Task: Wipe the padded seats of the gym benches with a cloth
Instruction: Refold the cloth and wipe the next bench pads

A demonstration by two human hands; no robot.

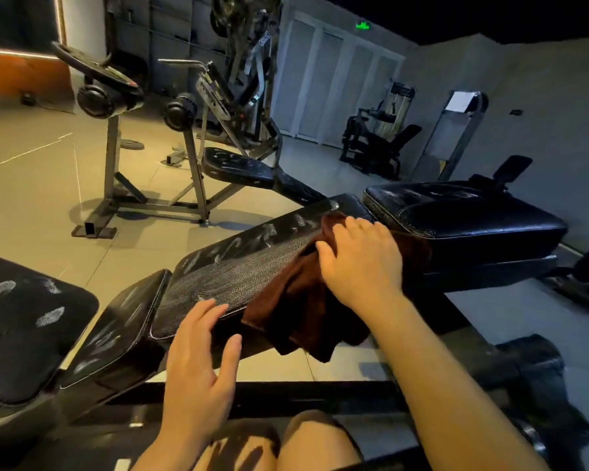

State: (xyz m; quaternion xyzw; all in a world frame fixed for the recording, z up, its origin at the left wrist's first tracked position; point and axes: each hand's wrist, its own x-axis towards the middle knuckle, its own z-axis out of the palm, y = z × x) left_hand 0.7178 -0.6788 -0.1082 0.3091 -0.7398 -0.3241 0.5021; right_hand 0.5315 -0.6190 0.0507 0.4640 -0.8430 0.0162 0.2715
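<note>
A long black padded bench back (238,266), worn and cracked, runs from lower left to upper right in front of me. A dark brown cloth (296,300) lies over its right side and hangs off the near edge. My right hand (361,263) presses flat on the cloth near the pad's far end. My left hand (201,355) rests with spread fingers on the pad's near edge, holding nothing. A shorter seat pad (116,331) adjoins the long pad at the lower left.
Another worn black pad (24,321) sits at the far left. A thick black cushion (466,212) stands to the right. A further bench (238,164) on a metal frame stands behind, with weight machines (378,141) and white doors (334,83) beyond. My knees (306,440) are below.
</note>
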